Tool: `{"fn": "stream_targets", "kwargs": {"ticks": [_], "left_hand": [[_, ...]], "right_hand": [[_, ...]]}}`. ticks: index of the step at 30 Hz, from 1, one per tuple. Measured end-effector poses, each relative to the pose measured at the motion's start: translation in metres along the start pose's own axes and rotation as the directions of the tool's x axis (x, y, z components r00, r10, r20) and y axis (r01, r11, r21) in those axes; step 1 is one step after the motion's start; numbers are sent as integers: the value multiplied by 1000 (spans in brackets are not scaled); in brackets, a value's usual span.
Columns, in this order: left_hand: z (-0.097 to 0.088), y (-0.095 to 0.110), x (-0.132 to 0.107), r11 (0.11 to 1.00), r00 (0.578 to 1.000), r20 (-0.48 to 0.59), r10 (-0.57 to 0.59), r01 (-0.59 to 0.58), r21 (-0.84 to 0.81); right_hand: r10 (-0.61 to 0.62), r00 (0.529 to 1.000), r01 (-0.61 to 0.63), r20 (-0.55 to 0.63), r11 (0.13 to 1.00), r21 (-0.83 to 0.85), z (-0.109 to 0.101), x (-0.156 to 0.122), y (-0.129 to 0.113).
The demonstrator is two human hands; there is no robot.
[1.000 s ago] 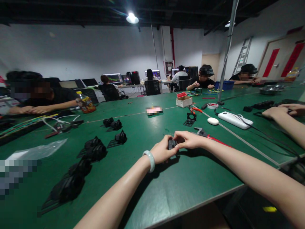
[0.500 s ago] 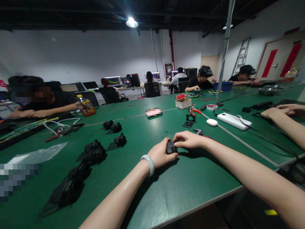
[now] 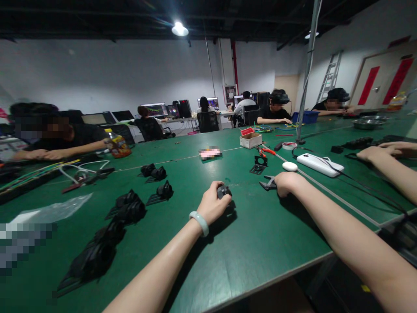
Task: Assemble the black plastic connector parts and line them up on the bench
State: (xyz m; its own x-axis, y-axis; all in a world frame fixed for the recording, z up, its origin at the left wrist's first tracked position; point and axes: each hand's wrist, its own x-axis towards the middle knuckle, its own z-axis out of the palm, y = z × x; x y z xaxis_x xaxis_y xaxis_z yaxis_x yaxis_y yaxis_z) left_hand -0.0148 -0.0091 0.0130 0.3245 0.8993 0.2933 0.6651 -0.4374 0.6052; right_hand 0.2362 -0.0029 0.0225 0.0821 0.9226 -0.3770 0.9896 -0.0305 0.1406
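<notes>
My left hand [image 3: 212,204], with a pale bangle on its wrist, is closed round a small black plastic part [image 3: 224,191] just above the green table [image 3: 247,243]. My right hand [image 3: 286,182] has gone to the right and is curled over the handle of the red-handled pliers [image 3: 268,183], whose grey jaws stick out to its left. A black square bracket [image 3: 259,164] stands a little beyond the pliers.
Several black parts [image 3: 130,208] lie in a row at my left, with a clear plastic bag [image 3: 52,211]. A white mouse [image 3: 289,166], a white power strip [image 3: 319,164], a tape roll [image 3: 289,145] and a small box [image 3: 250,140] lie ahead. A co-worker's arms [image 3: 384,161] rest at right; other people sit around.
My right hand let go of the black part and moved right onto the pliers. My left hand kept the part and shifted slightly left.
</notes>
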Motion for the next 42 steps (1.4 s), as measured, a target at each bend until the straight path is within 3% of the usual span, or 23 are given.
{"fn": "stream_targets", "kwargs": {"ticks": [6, 13, 15, 18, 20, 23, 29, 42], "left_hand": [[-6, -3, 0, 980, 997, 66, 43, -29, -198], [-9, -3, 1, 872, 992, 121, 32, 32, -489], [-9, -4, 0, 850, 993, 110, 33, 30, -526], [-9, -5, 0, 805, 985, 162, 54, 53, -590], [-9, -4, -2, 763, 970, 226, 85, 82, -641], [-10, 2, -5, 688, 960, 253, 120, 104, -719], [-17, 14, -9, 613, 931, 349, 112, 211, -761], [-22, 11, -9, 594, 837, 524, 157, 344, -727]], "right_hand": [[85, 996, -85, 1, 993, 77, 4, 17, 6], [141, 949, -103, -282, 984, 143, -5, 7, -1], [88, 904, -31, -419, 989, 142, -8, 0, -5], [-91, 771, 181, -631, 980, 81, -12, -12, -15], [-225, 686, 317, -692, 949, 6, -11, -19, -23], [-362, 611, 428, -704, 899, -90, -7, -25, -35], [-475, 539, 520, -696, 837, -168, 0, -28, -47], [-564, 521, 604, -641, 774, -190, 1, -35, -55]]}}
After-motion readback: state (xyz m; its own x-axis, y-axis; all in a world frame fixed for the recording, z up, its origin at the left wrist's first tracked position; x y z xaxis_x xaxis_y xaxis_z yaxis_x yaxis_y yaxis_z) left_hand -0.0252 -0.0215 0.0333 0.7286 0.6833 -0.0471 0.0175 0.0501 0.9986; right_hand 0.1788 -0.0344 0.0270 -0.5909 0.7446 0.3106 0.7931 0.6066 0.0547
